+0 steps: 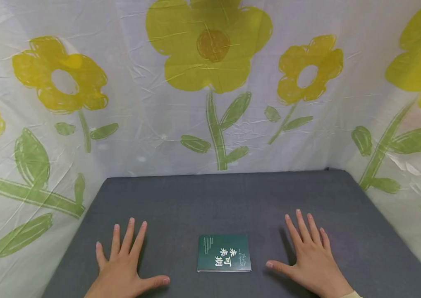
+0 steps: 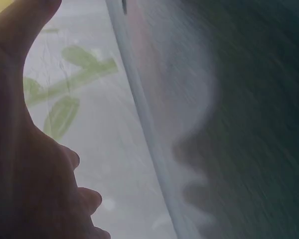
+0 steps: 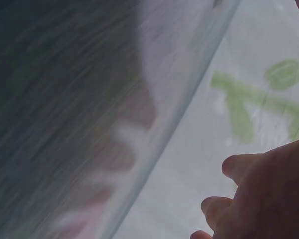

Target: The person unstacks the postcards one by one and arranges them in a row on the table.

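Observation:
A thin dark green booklet [image 1: 210, 252] with white Chinese characters lies flat on the grey table, its lettering turned sideways. To its left, my left hand [image 1: 123, 263] is spread palm down with the fingers straight and the thumb pointing toward the booklet. On the other side my right hand [image 1: 311, 256] is spread in the same way, its thumb a short way from the booklet's right edge. Neither hand touches the booklet. The left wrist view shows the left hand [image 2: 35, 164] dark against the light cloth; the right wrist view shows part of the right hand [image 3: 269, 194].
The dark grey table [image 1: 214, 203] reaches back to a white cloth [image 1: 136, 136] printed with yellow flowers and green stems. This cloth hangs behind the table and along both sides. Shadows of the hands fall on the tabletop.

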Motion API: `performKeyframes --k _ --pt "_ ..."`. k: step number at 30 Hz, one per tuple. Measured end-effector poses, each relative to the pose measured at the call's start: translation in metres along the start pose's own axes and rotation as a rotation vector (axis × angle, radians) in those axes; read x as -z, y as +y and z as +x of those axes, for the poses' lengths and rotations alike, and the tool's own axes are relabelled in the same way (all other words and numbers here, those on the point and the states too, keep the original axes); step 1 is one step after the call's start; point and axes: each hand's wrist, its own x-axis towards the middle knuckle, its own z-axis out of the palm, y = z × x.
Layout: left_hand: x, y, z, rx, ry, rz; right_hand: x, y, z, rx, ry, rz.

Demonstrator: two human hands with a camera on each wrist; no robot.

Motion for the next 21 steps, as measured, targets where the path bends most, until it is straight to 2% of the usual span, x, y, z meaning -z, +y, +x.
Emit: performKeyframes --k 4,8,16,21 --pt "-0.004 0.017 0.007 -0.042 0.019 -0.008 -0.003 -0.022 0.009 0.063 0.027 -0.013" --pt "-0.010 0.036 0.013 -0.101 0.012 -0.017 -0.009 -0.044 0.016 0.124 0.038 0.002" --pt "-0.022 0.070 0.030 -0.184 -0.097 -0.091 -0.020 -0.080 0.027 0.277 0.003 0.039" --pt "-0.025 0.085 0.042 -0.248 -0.120 -0.149 -0.022 -0.095 0.033 0.363 -0.030 0.059"
